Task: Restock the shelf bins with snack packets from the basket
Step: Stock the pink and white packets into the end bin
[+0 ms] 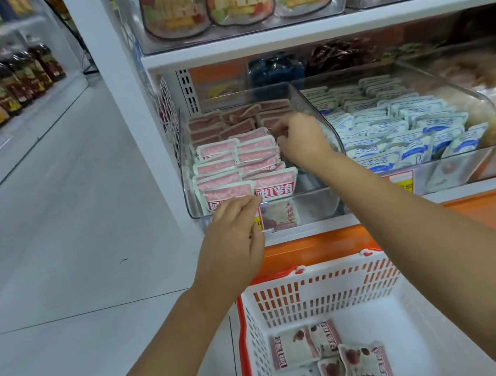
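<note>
**Right hand tucking stock into the pink bin**

Head view, the only feed I had. The right hand point(300, 139) was reaching deep into the clear bin point(305, 194), its fingers curled and pinching the top edge of the pink packets point(237, 164) at the back right. I judged it was seating one upright in the unfilled right-hand row. The left hand point(231, 238) sat at the bin's front rim with its fingers bent against the front packet. Blur meant I couldn't tell whether it was gripping or just steadying. The basket point(243, 332) stood directly below the shelf, probably to keep reaches short, with loose packets point(327, 355) on its floor. The blue-white packets point(392, 135) filled the bin just beside.
</note>
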Tool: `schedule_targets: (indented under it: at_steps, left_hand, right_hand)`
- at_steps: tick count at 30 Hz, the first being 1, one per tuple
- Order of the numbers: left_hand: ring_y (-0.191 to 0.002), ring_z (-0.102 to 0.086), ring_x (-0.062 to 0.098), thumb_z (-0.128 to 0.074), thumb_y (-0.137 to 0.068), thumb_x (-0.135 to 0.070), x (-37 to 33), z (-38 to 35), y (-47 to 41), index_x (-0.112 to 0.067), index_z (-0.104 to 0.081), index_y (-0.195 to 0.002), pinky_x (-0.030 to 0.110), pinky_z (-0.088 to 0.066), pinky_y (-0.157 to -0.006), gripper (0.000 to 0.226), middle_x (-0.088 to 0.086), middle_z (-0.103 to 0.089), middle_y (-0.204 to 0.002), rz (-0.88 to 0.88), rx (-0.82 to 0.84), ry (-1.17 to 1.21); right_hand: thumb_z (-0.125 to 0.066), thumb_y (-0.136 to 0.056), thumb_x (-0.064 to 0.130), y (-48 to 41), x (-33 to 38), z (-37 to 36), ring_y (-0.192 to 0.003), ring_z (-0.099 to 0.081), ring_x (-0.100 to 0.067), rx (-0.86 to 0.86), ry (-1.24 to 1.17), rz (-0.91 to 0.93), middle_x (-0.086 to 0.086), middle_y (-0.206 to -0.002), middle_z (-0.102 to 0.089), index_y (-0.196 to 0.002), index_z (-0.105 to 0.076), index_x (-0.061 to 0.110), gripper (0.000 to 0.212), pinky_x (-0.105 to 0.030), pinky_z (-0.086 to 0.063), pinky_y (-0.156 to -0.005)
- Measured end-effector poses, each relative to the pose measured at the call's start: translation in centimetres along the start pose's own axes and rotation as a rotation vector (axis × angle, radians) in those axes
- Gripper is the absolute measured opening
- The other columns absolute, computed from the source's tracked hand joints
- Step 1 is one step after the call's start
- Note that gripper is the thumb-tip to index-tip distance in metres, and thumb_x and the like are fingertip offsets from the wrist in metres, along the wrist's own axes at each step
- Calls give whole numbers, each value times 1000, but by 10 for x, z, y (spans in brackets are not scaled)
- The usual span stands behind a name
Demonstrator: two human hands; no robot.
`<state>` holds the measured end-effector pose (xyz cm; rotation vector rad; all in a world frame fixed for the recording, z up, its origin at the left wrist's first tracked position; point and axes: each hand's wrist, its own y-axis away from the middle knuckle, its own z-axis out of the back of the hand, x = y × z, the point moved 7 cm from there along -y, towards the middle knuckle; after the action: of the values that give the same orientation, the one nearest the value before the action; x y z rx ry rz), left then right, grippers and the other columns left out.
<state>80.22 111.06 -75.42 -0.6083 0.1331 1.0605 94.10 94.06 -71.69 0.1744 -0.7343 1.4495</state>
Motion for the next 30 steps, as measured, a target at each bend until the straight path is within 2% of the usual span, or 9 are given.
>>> schedule_targets:
  at_steps: [3, 6, 8, 11, 17, 21, 25, 27, 30]
  left_hand:
    - [-129, -33, 1, -45, -95, -20, -9, -3, 11, -16, -47, -139, 16, -17, -108, 44, -2, -50, -139, -78, -56, 19]
    - [-118, -42, 2, -46, -96, -22, -21, -14, 29, -13, -57, -126, 5, -22, -106, 33, 0, -59, -124, -199, -57, 69]
    - [-99, -52, 5, -39, -97, -29, -21, -32, 41, -15, -63, -108, 12, -39, -94, 31, -2, -64, -106, -220, 52, 78]
    - [-83, -58, 13, -34, -100, -36, -6, -74, 64, -14, -64, -97, 27, -48, -74, 37, -1, -65, -92, -117, 325, 18]
    - [-73, -53, 12, -35, -102, -32, 33, -130, 119, -15, -56, -87, 25, -43, -67, 31, -1, -58, -85, 28, 713, -119]
    - [-72, -46, 12, -36, -101, -29, 50, -139, 135, -16, -50, -78, 24, -37, -66, 29, -2, -52, -79, 16, 734, -170]
    - [-65, -47, 14, -36, -98, -26, 42, -161, 153, -10, -58, -73, 28, -42, -67, 38, 1, -56, -71, -39, 694, -128]
    - [-53, -49, 16, -35, -93, -29, 41, -167, 156, -15, -57, -62, 28, -47, -61, 41, -2, -56, -60, -56, 609, -154]
    - [-47, -46, 13, -36, -90, -32, 44, -168, 155, -20, -52, -56, 24, -40, -55, 40, -6, -53, -53, -40, 547, -178]
  right_hand:
    - [-57, -93, 18, 47, 6, 26, -92, -57, -23, -102, -47, 127, -10, -105, -61, -103, -67, 5, 19, -25, -38, -77]
    - [-53, -97, 29, 110, 7, 49, -65, -44, -16, -277, -33, 310, 2, -76, -45, -74, -55, 11, 29, -27, -29, -58]
    - [-48, -96, 35, 147, -1, 48, -51, -39, -18, -302, 9, 380, 3, -65, -39, -65, -41, 18, 35, -26, -26, -50]
    - [-43, -93, 39, 188, -36, 17, -41, -41, -20, -181, 144, 419, -1, -57, -47, -59, -46, 15, 42, -21, -23, -42]
    - [-47, -97, 41, 257, -183, -80, -79, -62, -20, 585, 330, -167, -2, -89, -65, -89, -58, 13, 31, -25, -43, -61]
    - [-58, -93, 34, 334, -263, -108, -81, -52, -18, 930, 272, -560, -1, -81, -56, -86, -56, 11, 24, -21, -40, -57]
    - [-62, -92, 29, 395, -305, -111, -114, -57, -21, 1129, 276, -845, -9, -120, -56, -131, -48, -1, 52, -23, -48, -84]
    - [-60, -93, 27, 402, -308, -112, -123, -51, -28, 1171, 227, -944, -16, -135, -50, -133, -45, -1, 51, -33, -47, -97]
    - [-65, -91, 23, 402, -313, -116, -122, -50, -36, 1110, 130, -1064, -21, -137, -47, -133, -44, -2, 53, -42, -48, -94]
